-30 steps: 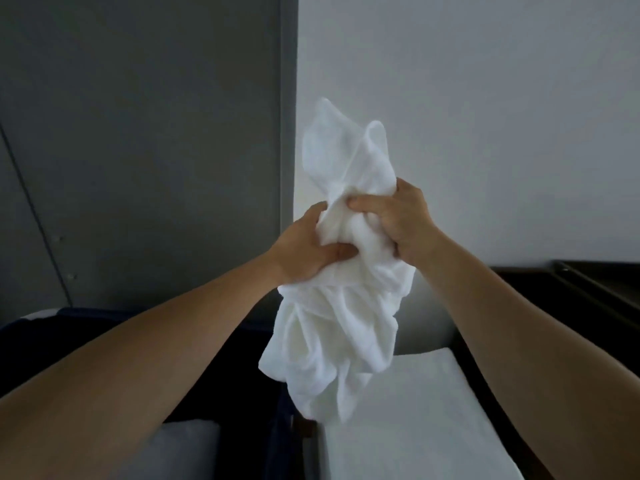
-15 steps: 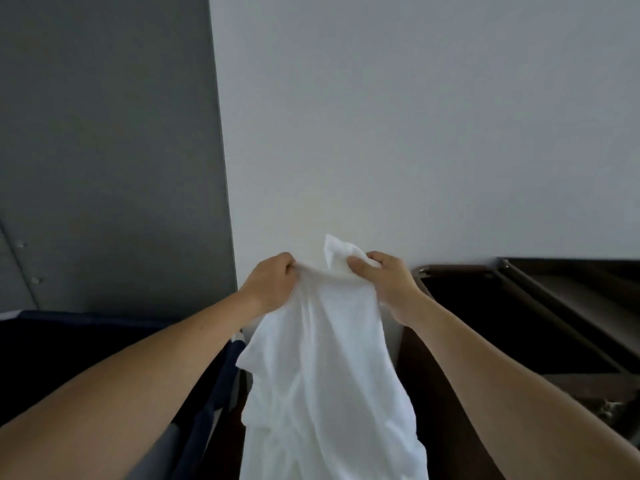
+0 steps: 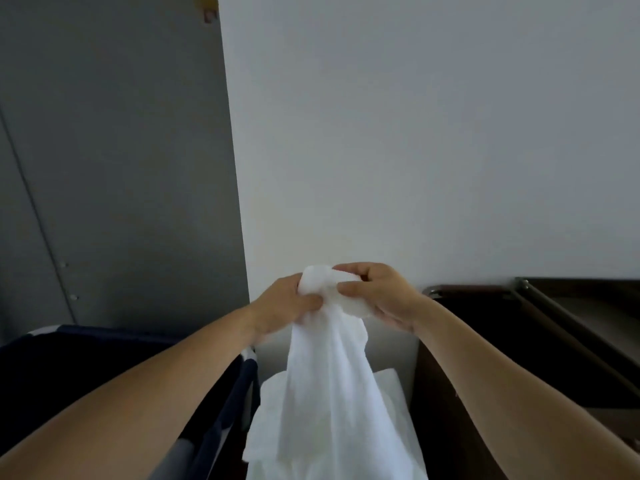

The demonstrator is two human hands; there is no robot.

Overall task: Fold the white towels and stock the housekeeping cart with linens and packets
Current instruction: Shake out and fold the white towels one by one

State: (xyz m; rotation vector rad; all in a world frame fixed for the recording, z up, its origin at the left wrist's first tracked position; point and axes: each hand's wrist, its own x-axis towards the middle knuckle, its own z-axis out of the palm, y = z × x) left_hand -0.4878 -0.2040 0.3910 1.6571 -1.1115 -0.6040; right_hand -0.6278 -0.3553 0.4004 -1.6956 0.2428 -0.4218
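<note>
- I had both hands raised close together in front of the white wall (image 3: 433, 133), sharing one bunched edge of the white towel (image 3: 329, 393).
- The left hand (image 3: 287, 303) was clenched into the cloth, thumb pressed across the gather. The right hand (image 3: 377, 296) pinched the same wad from the other side between thumb and forefinger.
- From that grip the towel hung in a long loose drape, its tail running out of the bottom of the view. It hung in front of a flat white stack (image 3: 391, 384) lying below.
- I judged the step to be opening the towel out before the first fold.
- To do it well, the hands would need to slide apart along the hem until each held a corner. The edge should be taut and level, since a fold started from a wad would come out lumpy.
- A navy bin (image 3: 104, 362) stood to the left, in front of a grey panel (image 3: 104, 168). The dark brown cart (image 3: 519, 341), with its trays, stood to the right.
- The gap between bin and cart looked narrow. I thought the hanging tail could brush or catch on either rim as the towel spread.
</note>
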